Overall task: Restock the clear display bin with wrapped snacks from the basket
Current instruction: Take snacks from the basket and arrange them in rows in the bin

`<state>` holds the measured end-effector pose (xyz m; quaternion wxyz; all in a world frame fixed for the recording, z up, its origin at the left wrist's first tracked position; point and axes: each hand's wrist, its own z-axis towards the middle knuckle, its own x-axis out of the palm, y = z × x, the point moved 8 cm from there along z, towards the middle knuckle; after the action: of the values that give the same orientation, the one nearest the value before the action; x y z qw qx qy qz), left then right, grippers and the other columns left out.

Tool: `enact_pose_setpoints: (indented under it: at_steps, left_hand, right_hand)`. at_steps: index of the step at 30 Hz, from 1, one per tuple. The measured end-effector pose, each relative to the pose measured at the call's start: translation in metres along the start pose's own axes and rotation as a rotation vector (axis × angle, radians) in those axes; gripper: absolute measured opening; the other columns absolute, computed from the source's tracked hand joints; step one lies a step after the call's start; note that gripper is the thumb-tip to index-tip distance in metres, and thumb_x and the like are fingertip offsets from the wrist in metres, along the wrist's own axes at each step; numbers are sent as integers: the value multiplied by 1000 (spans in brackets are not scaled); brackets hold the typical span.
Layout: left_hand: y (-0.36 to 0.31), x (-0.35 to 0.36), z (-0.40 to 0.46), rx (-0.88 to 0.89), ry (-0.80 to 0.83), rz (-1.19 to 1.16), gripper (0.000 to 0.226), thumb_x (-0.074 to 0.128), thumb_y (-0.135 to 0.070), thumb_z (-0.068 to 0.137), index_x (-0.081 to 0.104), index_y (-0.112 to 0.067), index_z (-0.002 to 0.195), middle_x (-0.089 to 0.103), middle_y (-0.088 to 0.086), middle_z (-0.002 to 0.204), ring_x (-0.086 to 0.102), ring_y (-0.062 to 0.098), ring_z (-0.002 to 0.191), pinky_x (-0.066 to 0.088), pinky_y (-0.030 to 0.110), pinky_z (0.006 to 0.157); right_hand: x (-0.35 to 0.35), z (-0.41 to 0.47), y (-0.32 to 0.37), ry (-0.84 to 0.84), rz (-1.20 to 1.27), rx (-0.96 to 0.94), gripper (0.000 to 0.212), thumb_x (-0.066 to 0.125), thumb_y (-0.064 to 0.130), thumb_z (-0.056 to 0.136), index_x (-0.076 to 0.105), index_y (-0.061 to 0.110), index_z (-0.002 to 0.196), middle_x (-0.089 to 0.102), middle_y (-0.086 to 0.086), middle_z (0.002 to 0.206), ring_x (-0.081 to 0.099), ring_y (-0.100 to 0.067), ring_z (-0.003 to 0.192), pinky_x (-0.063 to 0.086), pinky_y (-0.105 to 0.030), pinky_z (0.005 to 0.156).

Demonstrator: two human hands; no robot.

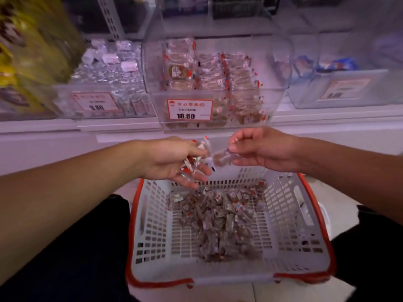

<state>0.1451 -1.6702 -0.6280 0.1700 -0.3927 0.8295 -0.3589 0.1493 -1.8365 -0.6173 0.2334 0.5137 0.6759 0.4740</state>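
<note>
Left hand (174,159) palm-up above the far rim of the basket (152,214), fingers cupped loosely round a small clutch of wrapped snacks (192,164), red-tipped wrappers poking out past thumb and fingertips. Right hand (263,149) level with it and just beside, thumb and forefinger pinching one brown snack (222,158) by its clear wrapper, the free end of that piece touching or nearly touching the left hand's clutch; too blurred to tell which. Both forearms bare, reaching in from the lower corners. Basket on the pale floor below the hands: grey slotted plastic with a red-orange rim, a loose heap of the same wrappers (220,216) spread over its floor, thickest toward the middle and far side. Beyond the hands, on the white shelf (43,127), the clear bin (279,66), lid tilted up and back, holding rows of brown snacks stacked on edge, fuller at left and centre. Price tag (189,109) on its front reading 10.80. Left neighbour bin (65,101) holding silvery-white wrapped pieces, tag 9.80. Right neighbour bin (305,92) with blue packets inside, label blurred. Yellow-green packaging (32,51) at far left, badly smeared. Dark trouser legs (87,247) either side of the basket.
</note>
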Motion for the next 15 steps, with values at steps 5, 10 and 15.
enact_pose_setpoints:
  at_steps: [5,10,15]
  left_hand:
    - [31,40,11,-79,189,-142,37,54,-45,92,66,-16,111,72,9,98,72,24,87,59,37,66]
    - [69,41,31,-102,25,-7,24,63,-8,94,61,-10,118,69,12,100,70,18,82,62,36,68]
    - [68,48,42,-125,43,241,33,65,-1,91,55,-12,120,64,5,101,65,13,88,59,44,86]
  right_hand:
    - [10,17,-63,-138,186,23,14,73,10,74,68,11,88,70,3,69,64,-3,60,51,-13,54]
    - [11,29,-133,-42,420,163,12,70,27,80,75,17,86,72,-1,79,70,-11,70,59,-25,63]
    - [-48,14,-270,103,-1170,548,37,65,29,92,64,6,121,62,-14,126,63,-30,108,51,-37,94]
